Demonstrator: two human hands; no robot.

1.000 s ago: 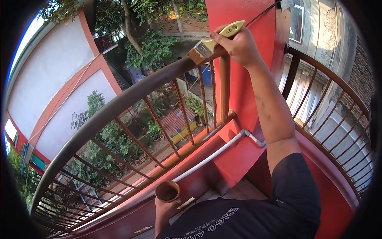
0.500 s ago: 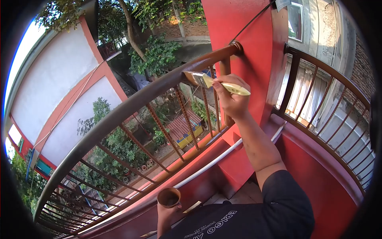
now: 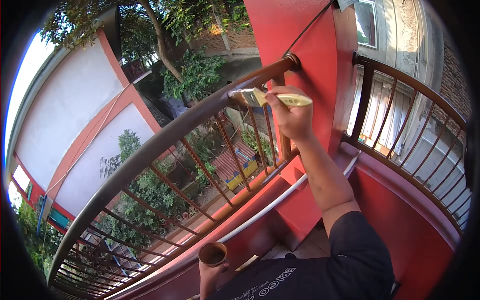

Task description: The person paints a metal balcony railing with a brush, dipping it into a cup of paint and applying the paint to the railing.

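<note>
My right hand [image 3: 294,116] is closed round the pale yellow handle of a flat paintbrush [image 3: 257,97]. The brush's bristles lie against the side of a brown, curved handrail [image 3: 165,134], close to its upper right end. Wet-looking gloss shows on the rail around the bristle tips. Low in the view, my left hand [image 3: 212,272] grips a small brown cup [image 3: 213,254] with its mouth facing up. Dark brown paint appears inside the cup. Below the handrail run thin, ribbed brown bars [image 3: 230,142].
A red pillar [image 3: 305,45] stands at the rail's end. Behind my right arm is another brown railing [image 3: 415,82] above a red wall [image 3: 400,220]. A white pipe [image 3: 262,212] runs along the low ledge. Beyond the rail lies a garden far below, with a pale building [image 3: 65,105].
The brush has tilted slightly flatter, its bristles staying on nearly the same stretch of handrail. The whole view has shifted a little; the left hand still holds the cup.
</note>
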